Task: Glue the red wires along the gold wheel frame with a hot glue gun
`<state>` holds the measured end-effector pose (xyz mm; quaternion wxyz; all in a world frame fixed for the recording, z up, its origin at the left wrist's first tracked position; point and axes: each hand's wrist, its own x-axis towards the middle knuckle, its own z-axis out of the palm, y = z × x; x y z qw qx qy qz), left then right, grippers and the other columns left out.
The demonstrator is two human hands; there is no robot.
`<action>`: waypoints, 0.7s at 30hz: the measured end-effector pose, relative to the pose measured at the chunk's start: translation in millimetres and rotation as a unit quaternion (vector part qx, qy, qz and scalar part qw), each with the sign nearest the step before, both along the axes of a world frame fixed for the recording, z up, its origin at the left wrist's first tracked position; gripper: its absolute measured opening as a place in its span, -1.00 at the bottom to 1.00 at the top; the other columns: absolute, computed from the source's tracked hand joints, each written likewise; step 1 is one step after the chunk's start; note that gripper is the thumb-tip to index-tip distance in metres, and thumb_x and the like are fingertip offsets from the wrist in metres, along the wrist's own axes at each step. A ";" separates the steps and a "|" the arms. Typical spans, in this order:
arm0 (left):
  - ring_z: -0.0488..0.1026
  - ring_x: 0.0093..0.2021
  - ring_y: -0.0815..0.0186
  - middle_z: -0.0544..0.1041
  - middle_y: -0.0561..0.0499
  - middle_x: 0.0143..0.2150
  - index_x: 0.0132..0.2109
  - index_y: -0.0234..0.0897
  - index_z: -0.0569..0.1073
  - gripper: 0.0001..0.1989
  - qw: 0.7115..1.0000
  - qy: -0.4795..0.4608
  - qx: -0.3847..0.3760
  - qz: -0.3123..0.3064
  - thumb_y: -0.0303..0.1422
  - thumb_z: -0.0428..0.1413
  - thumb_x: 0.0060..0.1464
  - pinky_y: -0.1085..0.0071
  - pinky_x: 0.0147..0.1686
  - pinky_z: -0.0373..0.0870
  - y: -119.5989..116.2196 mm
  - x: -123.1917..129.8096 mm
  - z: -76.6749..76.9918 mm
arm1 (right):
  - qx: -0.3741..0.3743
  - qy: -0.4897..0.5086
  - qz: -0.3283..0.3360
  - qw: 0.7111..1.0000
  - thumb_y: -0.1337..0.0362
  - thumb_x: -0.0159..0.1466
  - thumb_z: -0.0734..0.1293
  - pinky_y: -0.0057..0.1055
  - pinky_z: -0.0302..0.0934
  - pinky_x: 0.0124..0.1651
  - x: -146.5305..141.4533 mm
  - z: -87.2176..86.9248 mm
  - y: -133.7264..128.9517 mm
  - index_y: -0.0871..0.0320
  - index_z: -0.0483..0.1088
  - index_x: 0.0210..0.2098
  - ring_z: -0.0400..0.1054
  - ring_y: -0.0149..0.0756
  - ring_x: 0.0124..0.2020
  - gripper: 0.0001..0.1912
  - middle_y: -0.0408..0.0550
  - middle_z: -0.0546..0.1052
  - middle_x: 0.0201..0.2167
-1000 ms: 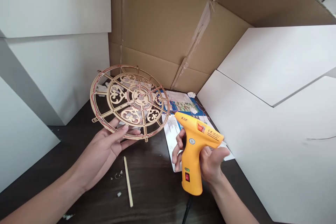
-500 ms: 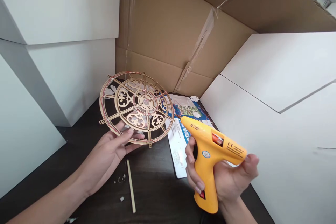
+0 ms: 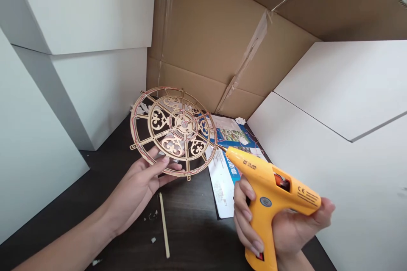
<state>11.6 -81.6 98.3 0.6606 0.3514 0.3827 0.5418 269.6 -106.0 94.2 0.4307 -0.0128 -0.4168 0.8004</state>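
A round openwork wooden disc (image 3: 185, 124) with spokes, scroll patterns and thin reddish wire along its rings is tilted above the dark table. My left hand (image 3: 148, 175) is closed on its lower left rim, thumb on top and fingers beneath. On the right, my right hand (image 3: 286, 224) is wrapped round the handle of a yellow glue gun (image 3: 265, 178). The gun's metal nozzle points up and left, at the disc's lower right rim; whether it touches cannot be made out.
Below the disc, a thin wooden stick (image 3: 164, 225) and small white scraps (image 3: 153, 240) lie on the dark table (image 3: 197, 237). Behind the gun are printed sheets (image 3: 222, 186) with wire and crumpled bits. Cardboard (image 3: 206, 29) and white panels (image 3: 104, 89) enclose the table.
The glue gun has shifted right and down in the view, its nozzle now more visible beside the rim. The disc, my left hand and the background have shifted slightly right in the picture.
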 end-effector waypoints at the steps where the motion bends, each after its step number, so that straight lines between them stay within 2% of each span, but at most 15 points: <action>1: 0.46 0.00 0.29 0.48 -0.03 -0.08 0.02 -0.22 0.42 -0.69 1.000 0.000 -0.003 0.002 -0.18 0.18 0.22 0.23 0.18 0.51 0.3 -0.2 0.2 | -0.001 0.009 0.007 1.000 -0.51 0.04 0.25 -0.56 0.13 -0.51 -0.9 -0.3 -0.4 0.21 0.28 -0.06 0.19 -0.55 -0.56 -0.10 -0.06 0.27 -0.27; 6: 0.48 -0.01 0.27 0.50 -0.04 -0.08 0.08 -0.22 0.42 -0.65 1.000 0.003 -0.001 0.007 -0.18 0.18 0.21 0.23 0.14 0.52 0.8 -1.1 -1.5 | 0.022 0.045 0.026 0.998 -0.53 0.08 0.20 -0.57 0.15 -0.53 -2.9 -0.8 -1.7 0.24 0.25 -0.08 0.15 -0.56 -0.57 -0.08 -0.07 0.24 -0.32; 12: 0.47 -0.01 0.28 0.50 -0.02 -0.09 0.10 -0.16 0.41 -0.64 1.000 -0.004 0.005 -0.002 -0.17 0.18 0.22 0.21 0.16 0.49 0.5 -2.3 -6.0 | 0.011 0.082 0.040 0.996 -0.60 0.05 0.11 -0.60 0.08 -0.60 -5.6 -0.7 -1.8 0.25 0.20 -0.10 0.11 -0.58 -0.61 -0.01 -0.07 0.21 -0.33; 18: 0.45 -0.02 0.31 0.48 0.02 -0.08 0.01 -0.17 0.45 -0.72 1.000 -0.007 0.014 0.002 -0.18 0.18 0.21 0.23 0.13 0.51 1.7 -2.3 -7.7 | 0.010 0.094 0.042 0.995 -0.66 -0.01 0.04 -0.61 0.00 -0.67 -5.1 -0.4 -2.5 0.20 0.11 -0.16 0.08 -0.59 -0.63 0.01 -0.08 0.18 -0.35; 21: 0.45 -0.02 0.30 0.48 0.01 -0.09 0.02 -0.18 0.45 -0.71 1.000 -0.007 0.015 -0.001 -0.17 0.18 0.22 0.20 0.13 0.50 1.3 -2.6 -7.7 | 0.003 0.096 0.044 0.994 -0.69 -0.05 0.01 -0.60 -0.02 -0.70 -4.7 -0.1 -3.3 0.19 0.07 -0.20 0.07 -0.58 -0.64 0.02 -0.08 0.18 -0.36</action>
